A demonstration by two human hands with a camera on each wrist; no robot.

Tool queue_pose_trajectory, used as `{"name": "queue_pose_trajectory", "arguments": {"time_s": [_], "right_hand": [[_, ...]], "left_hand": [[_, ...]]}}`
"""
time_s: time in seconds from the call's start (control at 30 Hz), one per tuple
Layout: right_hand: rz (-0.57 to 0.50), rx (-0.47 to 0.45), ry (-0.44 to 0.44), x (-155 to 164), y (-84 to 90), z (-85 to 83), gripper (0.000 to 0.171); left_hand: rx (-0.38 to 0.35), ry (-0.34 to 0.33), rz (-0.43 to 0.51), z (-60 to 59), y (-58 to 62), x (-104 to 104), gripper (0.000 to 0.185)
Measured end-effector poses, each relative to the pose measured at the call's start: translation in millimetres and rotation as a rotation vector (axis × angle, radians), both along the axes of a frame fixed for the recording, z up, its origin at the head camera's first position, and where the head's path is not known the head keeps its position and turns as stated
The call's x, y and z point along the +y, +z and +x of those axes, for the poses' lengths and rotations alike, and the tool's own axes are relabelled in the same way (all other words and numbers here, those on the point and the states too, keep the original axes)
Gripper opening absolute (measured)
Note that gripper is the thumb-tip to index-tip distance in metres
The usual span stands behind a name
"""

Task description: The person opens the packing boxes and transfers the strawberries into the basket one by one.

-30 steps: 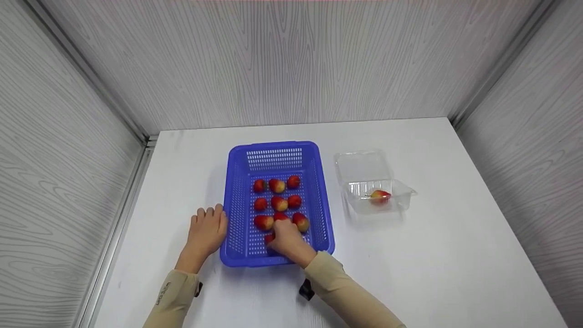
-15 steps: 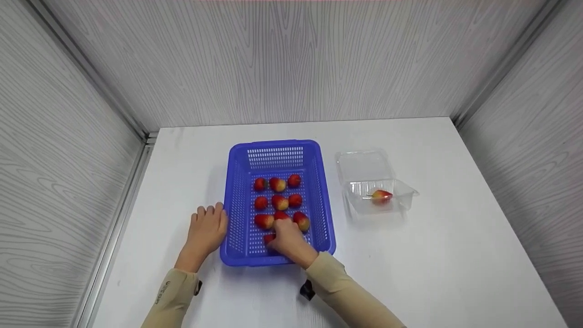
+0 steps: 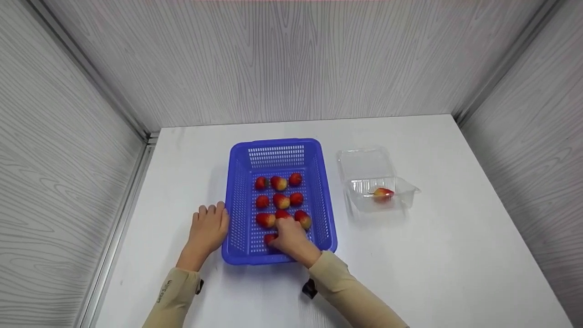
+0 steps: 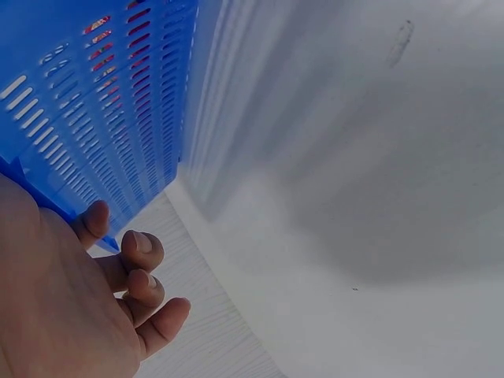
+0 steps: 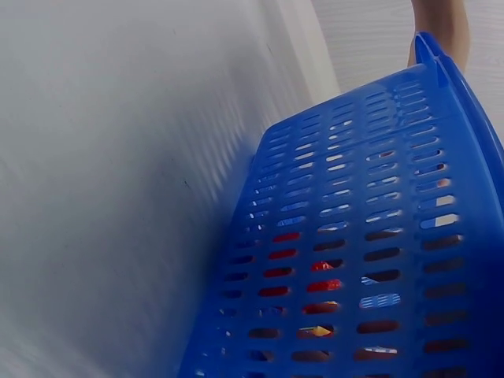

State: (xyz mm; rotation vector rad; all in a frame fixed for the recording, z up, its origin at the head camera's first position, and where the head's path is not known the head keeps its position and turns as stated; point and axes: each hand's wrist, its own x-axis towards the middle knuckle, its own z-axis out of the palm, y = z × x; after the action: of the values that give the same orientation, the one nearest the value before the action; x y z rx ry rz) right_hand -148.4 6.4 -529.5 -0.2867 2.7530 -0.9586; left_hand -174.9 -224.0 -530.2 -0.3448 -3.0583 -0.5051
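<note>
A blue slotted basket [image 3: 237, 200] stands mid-table with several red strawberries [image 3: 281, 200] in it. My right hand [image 3: 289, 238] reaches over the near rim into the basket. Its fingers curl over a strawberry [image 3: 270, 238] at the near end, which is mostly hidden under the hand. My left hand [image 3: 208, 229] lies flat on the table with its fingers against the basket's left wall [image 4: 94, 118]; in the left wrist view the fingers [image 4: 138, 268] are loosely bent and hold nothing. The right wrist view shows only the basket's outer wall [image 5: 354, 197], with red fruit [image 5: 324, 284] behind the slots.
An open clear plastic clamshell box [image 3: 364, 165] sits right of the basket with one strawberry [image 3: 383, 193] in its tray. The white table [image 3: 455, 255] is closed in by grey wood-grain walls at the back and on both sides.
Nothing has visibly moved apart from a slight shift of the head view; both hands keep their places at the basket.
</note>
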Motion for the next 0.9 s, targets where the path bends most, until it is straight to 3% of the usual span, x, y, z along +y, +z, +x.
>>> {"name": "queue_pose_trajectory", "arguments": {"time_s": [0.2,0.3,0.47,0.6,0.9], "right_hand": [[-0.011,0.000,-0.032,5.1,10.7,1.3,0.025],[-0.048,0.054,-0.054,11.8,18.5,-0.9,0.017],[-0.138,0.191,-0.079,29.4,31.5,-9.2,0.006],[-0.147,0.307,-0.102,47.9,41.8,-17.6,0.006],[-0.150,0.655,-0.265,112.4,61.4,-37.3,0.011]], "left_hand": [[-0.005,0.003,-0.003,-0.3,0.7,-0.3,0.024],[-0.006,0.003,-0.002,-0.8,0.4,0.1,0.025],[0.003,0.000,0.008,-1.6,-0.1,1.4,0.025],[-0.001,0.001,0.010,-0.7,-0.6,1.8,0.025],[0.001,0.004,0.018,-1.6,-2.4,1.3,0.024]]}}
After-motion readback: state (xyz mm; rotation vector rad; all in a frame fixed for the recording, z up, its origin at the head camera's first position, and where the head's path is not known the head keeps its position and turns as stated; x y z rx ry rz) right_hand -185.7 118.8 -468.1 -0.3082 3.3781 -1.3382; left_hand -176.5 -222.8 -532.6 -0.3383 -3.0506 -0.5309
